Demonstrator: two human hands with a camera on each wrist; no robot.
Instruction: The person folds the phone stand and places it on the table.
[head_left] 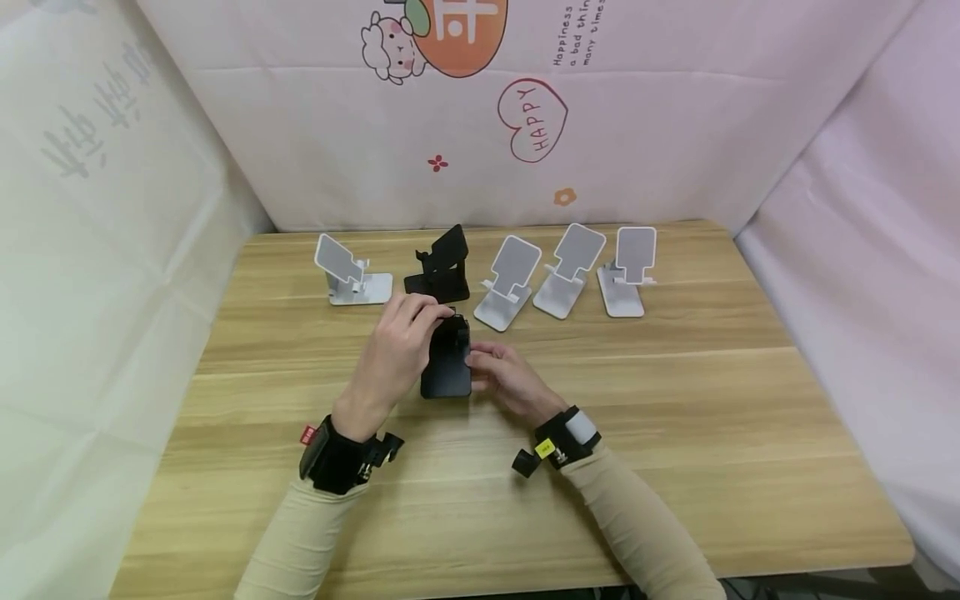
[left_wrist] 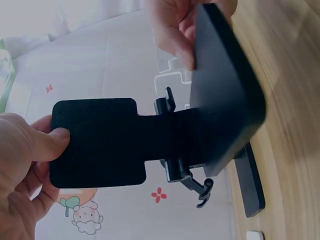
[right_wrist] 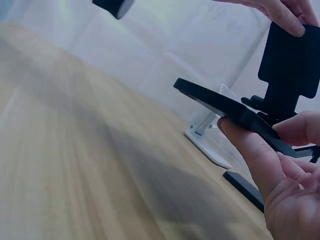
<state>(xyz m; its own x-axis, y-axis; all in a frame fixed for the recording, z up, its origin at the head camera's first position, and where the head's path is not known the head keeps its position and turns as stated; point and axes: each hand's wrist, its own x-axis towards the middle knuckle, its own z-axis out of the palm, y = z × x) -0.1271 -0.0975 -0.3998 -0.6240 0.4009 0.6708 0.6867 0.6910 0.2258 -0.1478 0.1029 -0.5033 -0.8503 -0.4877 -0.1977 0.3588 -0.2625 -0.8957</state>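
Observation:
A folding black phone stand is held between both hands above the wooden table. In the left wrist view its notched support plate stands up from a hinge with small hooks, and the thick base plate angles away from it. My left hand pinches the far end of the support plate between thumb and fingers. At the base's right edge, my right hand grips with the thumb on top and fingers underneath, as the right wrist view shows. The base is tilted and raised off the tabletop in that view.
Along the table's back edge stand a white phone stand at the left, another black phone stand, and three more white ones, the rightmost phone stand included. A printed cloth hangs behind the table.

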